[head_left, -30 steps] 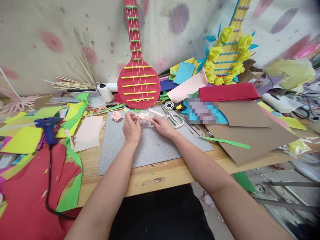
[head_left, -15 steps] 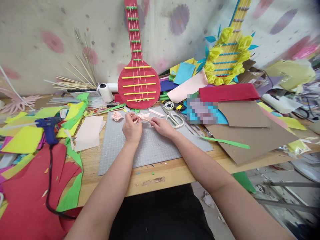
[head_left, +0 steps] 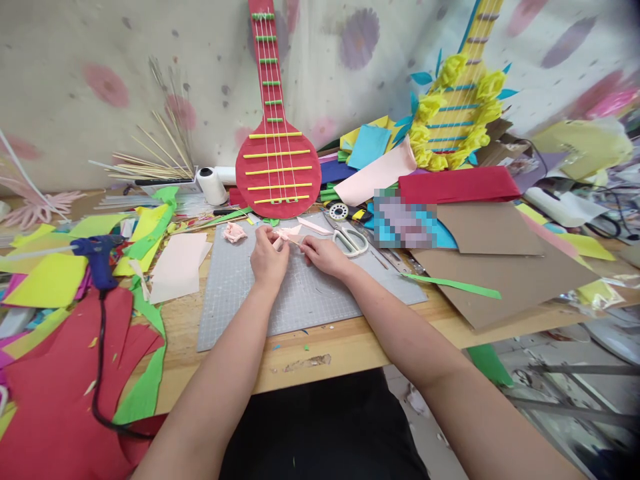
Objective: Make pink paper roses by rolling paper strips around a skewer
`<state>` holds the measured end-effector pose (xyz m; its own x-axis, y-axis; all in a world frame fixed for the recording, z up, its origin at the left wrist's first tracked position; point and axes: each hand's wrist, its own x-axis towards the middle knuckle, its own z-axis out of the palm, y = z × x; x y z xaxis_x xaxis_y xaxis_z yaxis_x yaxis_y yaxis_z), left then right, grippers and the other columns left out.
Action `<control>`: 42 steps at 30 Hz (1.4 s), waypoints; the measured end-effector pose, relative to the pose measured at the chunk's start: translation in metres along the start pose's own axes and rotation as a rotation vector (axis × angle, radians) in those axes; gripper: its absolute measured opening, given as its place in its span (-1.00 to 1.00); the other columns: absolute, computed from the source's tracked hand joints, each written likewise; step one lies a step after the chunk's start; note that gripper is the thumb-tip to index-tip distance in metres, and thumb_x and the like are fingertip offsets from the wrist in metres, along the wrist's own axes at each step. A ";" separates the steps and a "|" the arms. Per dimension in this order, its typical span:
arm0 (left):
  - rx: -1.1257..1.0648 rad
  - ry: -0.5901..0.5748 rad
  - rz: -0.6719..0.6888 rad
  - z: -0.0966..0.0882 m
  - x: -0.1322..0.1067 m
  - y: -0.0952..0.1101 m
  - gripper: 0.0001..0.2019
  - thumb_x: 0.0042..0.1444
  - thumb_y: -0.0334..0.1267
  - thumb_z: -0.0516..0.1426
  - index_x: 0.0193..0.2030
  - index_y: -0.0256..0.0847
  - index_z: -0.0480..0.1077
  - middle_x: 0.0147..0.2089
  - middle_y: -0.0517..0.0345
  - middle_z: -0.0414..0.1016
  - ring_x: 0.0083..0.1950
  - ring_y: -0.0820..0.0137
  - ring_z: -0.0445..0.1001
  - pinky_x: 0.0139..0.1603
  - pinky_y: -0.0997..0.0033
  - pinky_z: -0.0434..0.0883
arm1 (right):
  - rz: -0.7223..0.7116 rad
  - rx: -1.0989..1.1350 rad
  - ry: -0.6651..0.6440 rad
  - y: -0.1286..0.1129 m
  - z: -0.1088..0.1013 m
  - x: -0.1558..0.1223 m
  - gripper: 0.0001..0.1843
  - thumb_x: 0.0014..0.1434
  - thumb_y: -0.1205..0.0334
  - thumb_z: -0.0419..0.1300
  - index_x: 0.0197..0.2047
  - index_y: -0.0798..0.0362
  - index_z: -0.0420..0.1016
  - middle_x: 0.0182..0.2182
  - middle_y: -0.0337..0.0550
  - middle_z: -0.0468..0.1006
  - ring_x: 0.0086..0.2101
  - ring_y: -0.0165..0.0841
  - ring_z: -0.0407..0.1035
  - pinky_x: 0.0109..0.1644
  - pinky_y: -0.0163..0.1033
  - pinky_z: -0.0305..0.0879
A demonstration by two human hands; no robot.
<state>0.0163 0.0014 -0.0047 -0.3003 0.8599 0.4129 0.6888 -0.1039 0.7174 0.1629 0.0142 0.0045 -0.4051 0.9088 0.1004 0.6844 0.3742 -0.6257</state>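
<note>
Blue glue gun (head_left: 101, 260) atop coloured scraps; pale pink sheet (head_left: 177, 270) on table; crumpled pink rosette (head_left: 234, 232) on grey mat (head_left: 320, 293); left hand (head_left: 269, 257) closed on pink paper (head_left: 287, 235), which sits between hands, over mat; right hand (head_left: 323, 253) pinching its right end; scissors (head_left: 351, 241) just beyond.

Red lute (head_left: 278, 161) before flowered curtain (head_left: 320, 67)

Matt creased pink paper (head_left: 289, 233), wooden table (head_left: 340, 347), plastic glue gun (head_left: 101, 261)
</note>
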 end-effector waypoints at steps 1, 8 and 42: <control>0.001 -0.002 -0.009 0.000 0.000 0.000 -0.61 -0.06 -0.30 0.15 -0.08 -0.13 0.12 -0.21 0.12 0.46 -0.16 0.30 0.46 -0.20 0.31 0.35 | -0.004 -0.002 -0.001 0.000 0.000 0.000 -0.76 0.24 0.18 -0.07 -0.32 0.06 0.35 -0.55 -0.27 0.49 -0.48 -0.45 0.31 -0.33 -0.37 0.09; -0.019 -0.008 -0.045 0.000 0.002 -0.002 -0.61 -0.05 -0.30 0.16 -0.09 -0.13 0.12 -0.26 0.15 0.46 -0.22 0.32 0.47 -0.23 0.35 0.34 | -0.042 -0.048 -0.008 -0.002 0.000 -0.001 -0.73 0.25 0.17 -0.07 -0.33 0.07 0.38 -0.53 -0.25 0.48 -0.46 -0.44 0.31 -0.31 -0.36 0.09; -0.103 0.225 -0.100 -0.006 0.016 -0.016 -0.71 -0.03 -0.34 0.08 -0.15 -0.17 0.11 -0.32 0.09 0.46 -0.25 0.33 0.47 -0.21 0.35 0.35 | -0.015 -0.076 0.120 0.005 -0.006 -0.001 -0.84 0.09 0.16 0.06 -0.37 0.05 0.37 -0.53 -0.26 0.40 -0.50 -0.45 0.20 -0.41 -0.35 -0.01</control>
<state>-0.0036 0.0141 -0.0065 -0.5109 0.7366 0.4432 0.5810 -0.0841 0.8096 0.1709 0.0164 0.0061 -0.3435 0.9167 0.2040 0.7248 0.3969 -0.5631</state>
